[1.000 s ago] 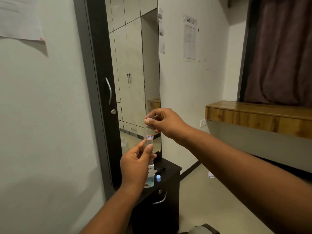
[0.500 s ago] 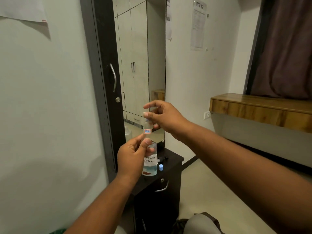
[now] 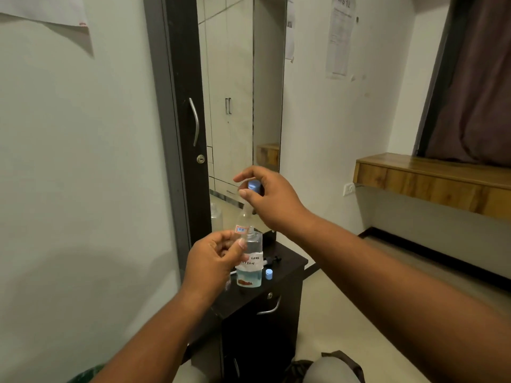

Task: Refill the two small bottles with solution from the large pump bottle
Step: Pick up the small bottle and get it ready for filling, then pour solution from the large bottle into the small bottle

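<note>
Up front, left hand (image 3: 213, 261) pinches small bottle (image 3: 243, 226); right hand (image 3: 265, 197) above pinches blue cap (image 3: 254, 186).

The large bottle (image 3: 249, 268) is standing on the cabinet (image 3: 287, 265) before the mirror (image 3: 239, 92), with a loose cap (image 3: 269, 274) lying just to its right. The small bottle (image 3: 244, 225) is sitting in front of it, above the left hand (image 3: 214, 262), and the right hand (image 3: 266, 196) is hovering over that bottle's top with a second cap (image 3: 254, 187) in its fingers.
</note>
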